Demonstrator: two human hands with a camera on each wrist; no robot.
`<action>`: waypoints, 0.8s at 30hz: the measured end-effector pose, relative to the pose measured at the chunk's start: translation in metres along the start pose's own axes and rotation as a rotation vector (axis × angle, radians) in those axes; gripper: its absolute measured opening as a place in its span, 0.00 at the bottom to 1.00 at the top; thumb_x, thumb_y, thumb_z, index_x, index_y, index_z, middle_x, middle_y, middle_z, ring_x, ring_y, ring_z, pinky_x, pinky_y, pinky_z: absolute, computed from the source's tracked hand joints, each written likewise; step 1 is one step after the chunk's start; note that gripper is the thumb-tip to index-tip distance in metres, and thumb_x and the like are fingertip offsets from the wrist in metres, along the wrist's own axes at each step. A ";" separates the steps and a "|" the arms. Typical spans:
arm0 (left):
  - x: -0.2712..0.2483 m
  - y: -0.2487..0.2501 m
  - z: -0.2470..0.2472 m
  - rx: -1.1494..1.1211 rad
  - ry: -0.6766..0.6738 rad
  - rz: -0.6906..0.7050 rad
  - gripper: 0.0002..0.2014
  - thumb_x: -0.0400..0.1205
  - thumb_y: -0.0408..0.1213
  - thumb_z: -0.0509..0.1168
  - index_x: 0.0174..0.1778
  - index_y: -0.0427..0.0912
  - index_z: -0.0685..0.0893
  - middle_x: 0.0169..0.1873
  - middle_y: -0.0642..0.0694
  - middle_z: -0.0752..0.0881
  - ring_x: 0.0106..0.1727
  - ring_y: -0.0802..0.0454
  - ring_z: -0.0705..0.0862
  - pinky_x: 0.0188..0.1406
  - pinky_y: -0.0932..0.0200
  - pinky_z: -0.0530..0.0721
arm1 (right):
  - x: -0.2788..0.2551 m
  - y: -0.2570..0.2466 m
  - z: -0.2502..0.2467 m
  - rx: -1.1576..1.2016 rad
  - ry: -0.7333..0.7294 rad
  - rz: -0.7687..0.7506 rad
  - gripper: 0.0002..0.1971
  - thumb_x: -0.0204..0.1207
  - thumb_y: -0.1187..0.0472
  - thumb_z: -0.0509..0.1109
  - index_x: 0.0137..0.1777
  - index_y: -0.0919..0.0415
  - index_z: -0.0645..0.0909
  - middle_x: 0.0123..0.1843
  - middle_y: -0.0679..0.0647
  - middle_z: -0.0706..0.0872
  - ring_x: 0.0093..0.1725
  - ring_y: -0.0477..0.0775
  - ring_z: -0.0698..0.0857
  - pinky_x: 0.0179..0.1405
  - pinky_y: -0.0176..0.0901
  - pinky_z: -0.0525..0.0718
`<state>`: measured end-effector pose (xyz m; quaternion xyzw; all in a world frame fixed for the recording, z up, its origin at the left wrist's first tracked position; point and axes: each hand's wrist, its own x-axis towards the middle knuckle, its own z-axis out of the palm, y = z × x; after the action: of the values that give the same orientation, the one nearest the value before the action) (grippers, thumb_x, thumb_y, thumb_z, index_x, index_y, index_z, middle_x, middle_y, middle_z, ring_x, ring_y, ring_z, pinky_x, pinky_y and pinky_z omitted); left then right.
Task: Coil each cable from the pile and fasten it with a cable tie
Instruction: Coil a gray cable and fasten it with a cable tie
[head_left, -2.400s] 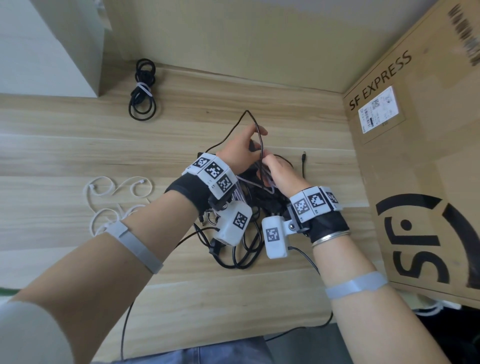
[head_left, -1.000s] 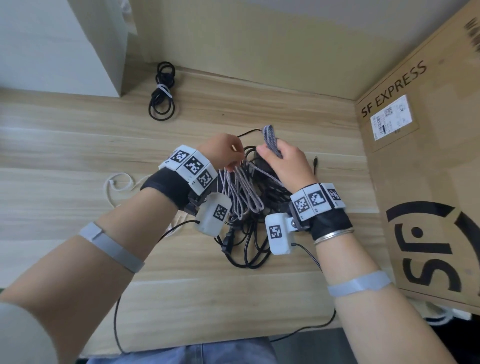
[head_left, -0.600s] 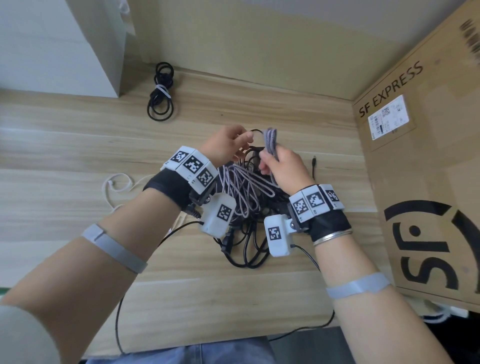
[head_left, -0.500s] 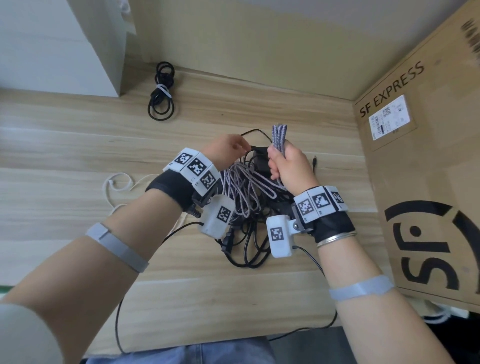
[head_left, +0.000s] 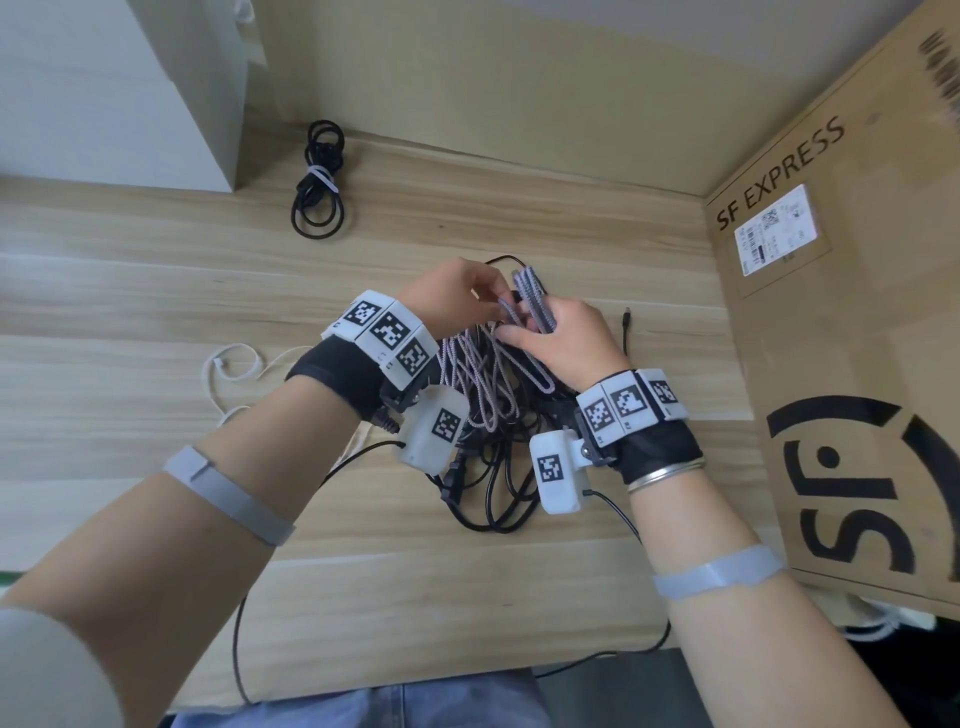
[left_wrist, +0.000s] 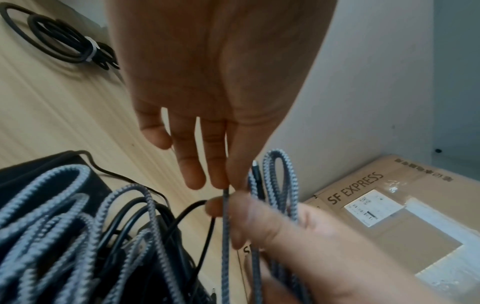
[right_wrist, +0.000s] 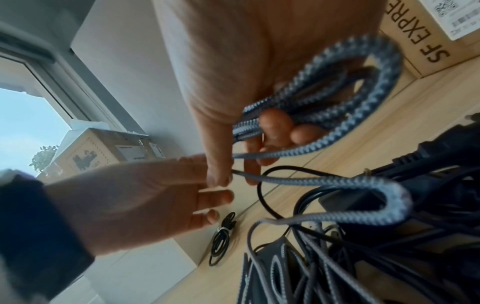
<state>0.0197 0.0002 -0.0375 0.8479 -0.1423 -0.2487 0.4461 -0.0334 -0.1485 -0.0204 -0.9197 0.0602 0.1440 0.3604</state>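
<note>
Gripping the folded loops of the grey braided cable (head_left: 535, 306) above the black cable pile (head_left: 493, 483) mid-desk, the right hand (head_left: 566, 343) risks dragging tangled strands while the left hand (head_left: 452, 301) pinches the free strand.

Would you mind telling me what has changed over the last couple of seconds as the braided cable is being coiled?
The braided cable was lifted out of the black cable pile. The right hand now grips several folded loops of it, and the left hand pinches the next strand to feed across. The tied black cable, white cable ties and cardboard box stayed put.
</note>
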 end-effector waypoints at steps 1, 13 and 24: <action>0.000 0.002 -0.001 -0.005 -0.003 0.009 0.09 0.78 0.33 0.67 0.35 0.51 0.80 0.33 0.57 0.82 0.35 0.60 0.78 0.40 0.63 0.78 | -0.001 -0.001 0.001 -0.026 -0.018 0.010 0.06 0.70 0.52 0.76 0.42 0.49 0.82 0.35 0.46 0.82 0.39 0.48 0.80 0.36 0.39 0.73; -0.004 -0.015 0.006 0.139 0.000 -0.202 0.11 0.80 0.35 0.65 0.59 0.44 0.82 0.53 0.43 0.86 0.50 0.48 0.85 0.52 0.55 0.82 | 0.001 0.000 -0.002 -0.073 0.013 0.078 0.13 0.82 0.52 0.60 0.40 0.59 0.77 0.44 0.53 0.81 0.46 0.53 0.78 0.45 0.38 0.66; -0.006 0.006 -0.008 -0.599 0.022 -0.033 0.05 0.79 0.28 0.65 0.38 0.40 0.79 0.33 0.45 0.85 0.29 0.61 0.86 0.34 0.70 0.86 | -0.005 -0.007 0.007 -0.062 -0.043 0.057 0.15 0.73 0.53 0.73 0.55 0.54 0.74 0.40 0.45 0.83 0.37 0.39 0.79 0.34 0.31 0.70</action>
<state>0.0186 0.0054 -0.0272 0.6833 -0.0437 -0.2776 0.6739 -0.0382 -0.1388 -0.0196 -0.9249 0.0741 0.1757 0.3288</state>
